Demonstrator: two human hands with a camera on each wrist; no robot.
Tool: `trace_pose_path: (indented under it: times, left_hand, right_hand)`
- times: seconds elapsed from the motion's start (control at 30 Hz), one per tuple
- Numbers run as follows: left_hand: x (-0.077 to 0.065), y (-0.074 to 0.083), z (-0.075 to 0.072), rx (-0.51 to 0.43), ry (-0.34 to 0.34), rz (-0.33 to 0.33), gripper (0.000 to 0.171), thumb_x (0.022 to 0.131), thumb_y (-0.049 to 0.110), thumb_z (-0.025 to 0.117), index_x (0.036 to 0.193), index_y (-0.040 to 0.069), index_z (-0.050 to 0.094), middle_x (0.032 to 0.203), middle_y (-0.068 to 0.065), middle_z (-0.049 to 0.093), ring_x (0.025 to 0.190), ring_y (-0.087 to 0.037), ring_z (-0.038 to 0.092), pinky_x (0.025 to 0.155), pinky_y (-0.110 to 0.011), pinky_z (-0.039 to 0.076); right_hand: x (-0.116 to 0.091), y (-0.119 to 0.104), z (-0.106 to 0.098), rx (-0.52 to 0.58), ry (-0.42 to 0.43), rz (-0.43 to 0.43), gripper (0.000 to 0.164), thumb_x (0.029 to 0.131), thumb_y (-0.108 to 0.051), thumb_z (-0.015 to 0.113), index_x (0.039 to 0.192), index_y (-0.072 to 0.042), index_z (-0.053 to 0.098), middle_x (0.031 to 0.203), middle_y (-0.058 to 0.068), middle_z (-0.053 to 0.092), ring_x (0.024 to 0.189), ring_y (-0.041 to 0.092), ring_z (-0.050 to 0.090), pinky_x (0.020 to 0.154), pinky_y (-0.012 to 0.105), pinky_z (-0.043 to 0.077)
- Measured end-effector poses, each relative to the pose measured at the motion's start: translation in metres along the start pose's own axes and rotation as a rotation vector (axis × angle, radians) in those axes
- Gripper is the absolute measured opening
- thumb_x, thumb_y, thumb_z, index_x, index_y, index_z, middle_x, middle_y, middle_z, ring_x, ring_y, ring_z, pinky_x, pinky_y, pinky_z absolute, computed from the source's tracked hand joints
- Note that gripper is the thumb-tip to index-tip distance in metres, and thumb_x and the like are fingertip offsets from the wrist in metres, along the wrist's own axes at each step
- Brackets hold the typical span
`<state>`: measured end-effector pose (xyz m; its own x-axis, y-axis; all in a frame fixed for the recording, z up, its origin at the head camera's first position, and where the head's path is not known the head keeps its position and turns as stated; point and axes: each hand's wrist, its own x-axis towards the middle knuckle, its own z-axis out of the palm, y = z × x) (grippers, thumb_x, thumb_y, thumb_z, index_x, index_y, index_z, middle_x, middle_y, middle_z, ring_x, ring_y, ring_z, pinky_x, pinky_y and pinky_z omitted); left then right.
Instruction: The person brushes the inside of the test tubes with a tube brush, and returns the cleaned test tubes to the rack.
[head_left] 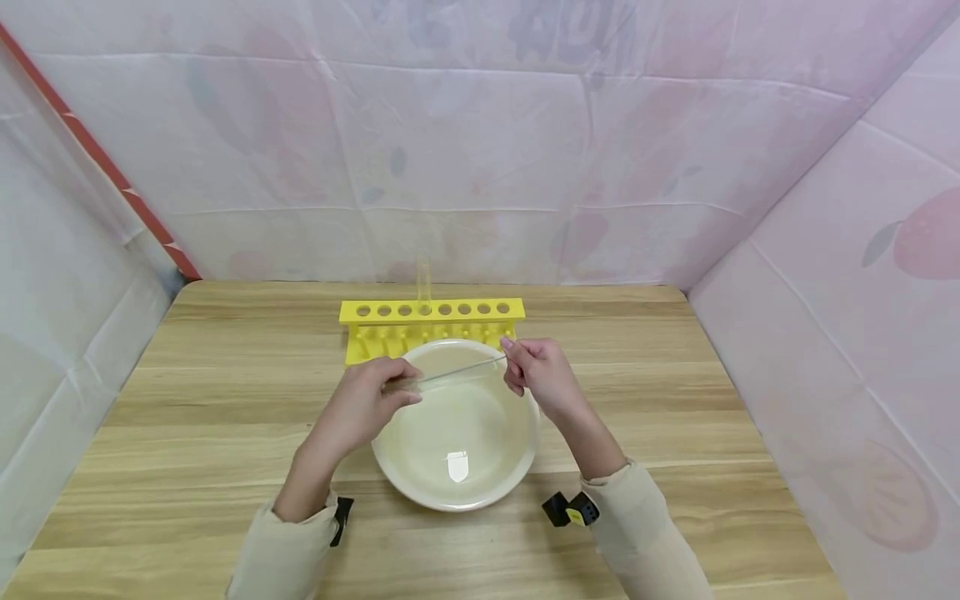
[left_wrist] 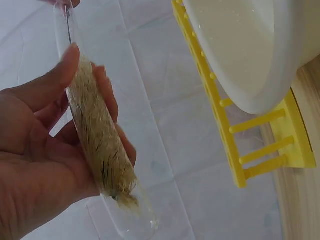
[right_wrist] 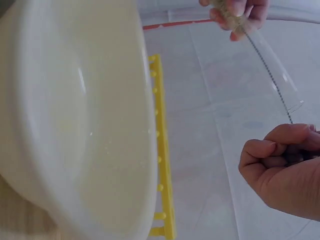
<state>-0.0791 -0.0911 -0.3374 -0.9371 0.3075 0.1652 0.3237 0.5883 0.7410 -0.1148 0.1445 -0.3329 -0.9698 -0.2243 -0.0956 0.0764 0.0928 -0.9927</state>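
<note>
Over the white basin (head_left: 455,505), my left hand (head_left: 363,404) holds a clear glass test tube (left_wrist: 137,222) between thumb and fingers. Inside the tube sits a test tube brush (left_wrist: 102,135), its pale and dark bristles packed near the closed end. The brush's twisted wire handle (right_wrist: 270,72) runs out of the tube's mouth. My right hand (head_left: 543,375) grips the end of that wire with curled fingers, just beyond the mouth. In the head view the tube lies nearly level, its mouth toward the right hand.
Behind the basin stands a yellow test tube rack (head_left: 435,320) with a row of holes and pegs. One clear tube (head_left: 423,279) is upright in it. A light-coloured cloth wall (head_left: 465,150) closes off the back of the wooden table (head_left: 247,400). Water droplets show inside the basin.
</note>
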Motion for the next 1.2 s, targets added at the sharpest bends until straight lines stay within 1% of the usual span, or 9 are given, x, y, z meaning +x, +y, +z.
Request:
trace_pose_path:
  times: [0.2, 0.3, 0.37, 0.43, 0.6, 0.73, 0.83, 1.07, 1.2]
  left_hand:
    - [0.0, 0.006, 0.002, 0.146, 0.117, 0.024, 0.022, 0.069, 0.004, 0.077, 0.089, 0.005, 0.068, 0.084, -0.006, 0.063, 0.08, -0.025, 0.06, 0.075, -0.04, 0.046]
    - [-0.001, 0.006, 0.003, 0.175, 0.14, 0.027, 0.022, 0.068, 0.004, 0.078, 0.088, 0.006, 0.068, 0.083, -0.006, 0.063, 0.08, -0.026, 0.059, 0.075, -0.043, 0.044]
    - [-0.001, 0.005, 0.003, 0.156, 0.131, 0.025, 0.022, 0.068, 0.004, 0.078, 0.088, 0.006, 0.068, 0.083, -0.006, 0.064, 0.08, -0.026, 0.06, 0.075, -0.041, 0.046]
    - [-0.001, 0.003, 0.002, 0.128, 0.11, 0.022, 0.022, 0.069, 0.004, 0.077, 0.088, 0.004, 0.067, 0.084, -0.007, 0.064, 0.081, -0.025, 0.061, 0.074, -0.039, 0.048]
    - [-0.004, -0.003, -0.003, 0.026, 0.016, 0.005, 0.02, 0.074, 0.006, 0.074, 0.093, 0.002, 0.067, 0.088, -0.007, 0.065, 0.082, -0.021, 0.061, 0.073, -0.035, 0.05]
    - [-0.007, -0.008, -0.005, -0.027, -0.024, -0.015, 0.019, 0.077, 0.006, 0.072, 0.094, 0.003, 0.067, 0.087, -0.004, 0.065, 0.08, -0.017, 0.06, 0.072, -0.033, 0.05]
    - [-0.01, -0.01, -0.006, -0.007, -0.009, -0.017, 0.018, 0.076, 0.006, 0.072, 0.093, 0.003, 0.067, 0.087, -0.004, 0.065, 0.08, -0.017, 0.06, 0.07, -0.033, 0.05]
    - [-0.013, -0.009, -0.006, 0.091, 0.076, -0.014, 0.021, 0.07, 0.002, 0.076, 0.089, 0.005, 0.067, 0.087, -0.005, 0.065, 0.078, -0.019, 0.06, 0.069, -0.035, 0.049]
    - [-0.015, -0.01, -0.006, 0.089, 0.073, -0.03, 0.022, 0.07, 0.003, 0.077, 0.09, 0.005, 0.067, 0.087, -0.005, 0.064, 0.079, -0.019, 0.059, 0.07, -0.034, 0.049]
  right_hand:
    - [0.001, -0.004, 0.0, 0.201, -0.013, 0.104, 0.046, 0.096, -0.005, 0.041, 0.051, -0.003, 0.03, 0.044, -0.001, 0.023, 0.039, 0.012, 0.026, 0.049, 0.025, 0.03]
    - [0.001, -0.003, -0.002, 0.24, -0.014, 0.12, 0.046, 0.096, -0.003, 0.04, 0.051, -0.004, 0.03, 0.044, -0.001, 0.022, 0.038, 0.011, 0.026, 0.049, 0.025, 0.03]
    - [0.002, -0.002, -0.003, 0.224, -0.003, 0.108, 0.046, 0.095, -0.003, 0.04, 0.05, -0.004, 0.03, 0.045, -0.001, 0.023, 0.039, 0.012, 0.026, 0.049, 0.025, 0.029]
    - [0.002, -0.001, -0.005, 0.159, 0.0, 0.077, 0.046, 0.096, -0.005, 0.042, 0.051, -0.003, 0.031, 0.046, 0.0, 0.024, 0.041, 0.013, 0.028, 0.049, 0.025, 0.031]
    - [0.003, 0.003, -0.011, 0.021, 0.021, -0.007, 0.045, 0.096, -0.01, 0.045, 0.053, -0.001, 0.034, 0.048, 0.004, 0.029, 0.044, 0.016, 0.033, 0.047, 0.026, 0.034]
    - [0.002, 0.005, -0.015, 0.011, 0.022, -0.038, 0.045, 0.096, -0.008, 0.044, 0.053, 0.0, 0.034, 0.048, 0.006, 0.031, 0.044, 0.018, 0.033, 0.046, 0.026, 0.035]
    - [0.002, 0.005, -0.018, 0.043, 0.017, -0.006, 0.046, 0.096, -0.008, 0.045, 0.053, -0.001, 0.033, 0.048, 0.003, 0.028, 0.043, 0.016, 0.03, 0.046, 0.025, 0.034]
    - [0.0, 0.002, -0.022, 0.205, -0.014, 0.125, 0.047, 0.096, -0.006, 0.042, 0.051, -0.005, 0.03, 0.045, -0.002, 0.023, 0.039, 0.011, 0.025, 0.049, 0.024, 0.031]
    - [0.0, 0.002, -0.025, 0.199, -0.029, 0.124, 0.046, 0.096, -0.006, 0.041, 0.051, -0.005, 0.031, 0.045, -0.003, 0.022, 0.04, 0.012, 0.027, 0.05, 0.024, 0.032]
